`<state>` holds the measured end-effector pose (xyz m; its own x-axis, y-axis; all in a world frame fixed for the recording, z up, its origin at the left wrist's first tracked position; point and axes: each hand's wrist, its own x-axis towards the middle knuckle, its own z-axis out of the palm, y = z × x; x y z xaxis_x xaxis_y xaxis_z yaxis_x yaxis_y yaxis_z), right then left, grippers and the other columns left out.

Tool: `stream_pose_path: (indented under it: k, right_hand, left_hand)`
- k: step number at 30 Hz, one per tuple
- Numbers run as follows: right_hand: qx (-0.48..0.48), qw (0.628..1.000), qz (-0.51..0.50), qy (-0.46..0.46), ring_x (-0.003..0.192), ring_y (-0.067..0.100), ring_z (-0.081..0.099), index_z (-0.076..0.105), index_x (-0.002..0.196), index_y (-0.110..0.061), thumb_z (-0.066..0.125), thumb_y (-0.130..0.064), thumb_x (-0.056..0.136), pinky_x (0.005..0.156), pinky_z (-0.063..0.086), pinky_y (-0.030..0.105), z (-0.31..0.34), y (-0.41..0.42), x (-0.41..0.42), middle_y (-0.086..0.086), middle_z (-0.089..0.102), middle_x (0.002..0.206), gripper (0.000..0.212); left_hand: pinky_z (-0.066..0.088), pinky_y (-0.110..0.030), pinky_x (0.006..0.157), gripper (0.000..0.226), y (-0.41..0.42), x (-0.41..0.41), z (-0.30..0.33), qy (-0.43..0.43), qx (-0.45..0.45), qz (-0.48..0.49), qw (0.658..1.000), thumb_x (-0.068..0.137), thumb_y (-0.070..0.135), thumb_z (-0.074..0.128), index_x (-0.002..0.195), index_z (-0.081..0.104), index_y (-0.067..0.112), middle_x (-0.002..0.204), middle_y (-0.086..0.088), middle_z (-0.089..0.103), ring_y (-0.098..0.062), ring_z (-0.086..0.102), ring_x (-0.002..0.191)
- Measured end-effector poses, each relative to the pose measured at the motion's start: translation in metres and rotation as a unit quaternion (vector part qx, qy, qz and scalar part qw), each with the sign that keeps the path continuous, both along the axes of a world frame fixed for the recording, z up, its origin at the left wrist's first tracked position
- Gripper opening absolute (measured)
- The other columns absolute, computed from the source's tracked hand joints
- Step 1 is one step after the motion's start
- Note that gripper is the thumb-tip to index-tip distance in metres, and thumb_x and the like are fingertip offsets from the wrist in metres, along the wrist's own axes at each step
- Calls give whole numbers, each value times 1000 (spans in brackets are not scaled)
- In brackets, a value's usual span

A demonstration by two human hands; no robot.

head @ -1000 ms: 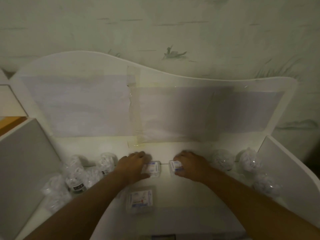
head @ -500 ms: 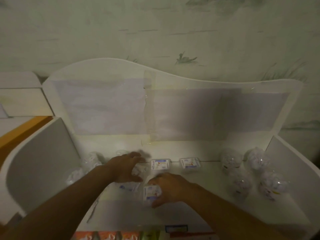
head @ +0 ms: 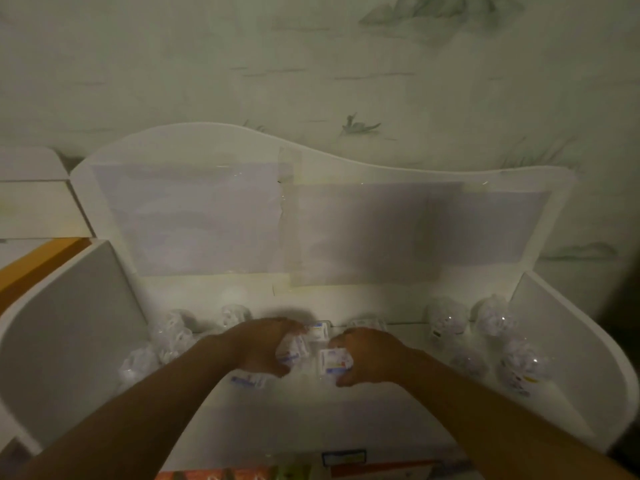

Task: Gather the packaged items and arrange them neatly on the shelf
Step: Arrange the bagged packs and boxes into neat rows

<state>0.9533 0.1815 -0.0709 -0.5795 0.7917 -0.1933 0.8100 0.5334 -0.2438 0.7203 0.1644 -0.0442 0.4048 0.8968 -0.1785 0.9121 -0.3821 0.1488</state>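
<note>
- Two hands had drawn closer together since half a second before: the left hand (head: 258,348) and right hand (head: 367,355) each had fingers pinching a small packet.
- The left packet (head: 294,349) tilted, long axis leaning right; the right packet (head: 334,362) stood upright above mid-shelf (head: 381,420).
- Another packet (head: 247,381) lay flat below the left hand.

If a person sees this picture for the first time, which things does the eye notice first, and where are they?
First, the two hands at the shelf's centre: the left hand and right hand each grip a small packaged box. Next, clear round packs clustered at both ends, before the wavy white back panel.
</note>
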Motion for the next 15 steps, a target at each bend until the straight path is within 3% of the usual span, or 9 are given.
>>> stream_pose_path:
  k: [2, 8, 15]
  right_hand:
    - [14, 1000, -20, -19, 111, 24, 58, 53, 129, -25, 73, -51, 76, 81, 44, 31, 1, 6, 17, 1, 60, 126, 62]
    - [11, 997, -71, -41, 126, 21, 50, 42, 145, -29, 71, -53, 78, 99, 42, 32, -3, 14, 56, 0, 48, 145, 77]
    - [-10, 998, -66, 0, 126, 19, 51, 45, 143, -34, 73, -50, 76, 96, 44, 30, -14, 21, 65, -2, 49, 145, 75]
  left_hand:
    - [35, -19, 96, 75, -1, 14, -5, 4, -1, -26, 1000, 78, 35, 71, 144, 34, 32, 143, 7, 46, -14, 48, 125]
    - [38, -28, 103, 75, -3, 43, -23, -3, -38, -48, 998, 82, 27, 70, 146, 31, 32, 146, 5, 42, -16, 44, 129]
    - [37, -32, 107, 80, 6, 52, -31, -11, -53, -37, 998, 80, 27, 71, 148, 28, 29, 149, 3, 38, -18, 40, 132]
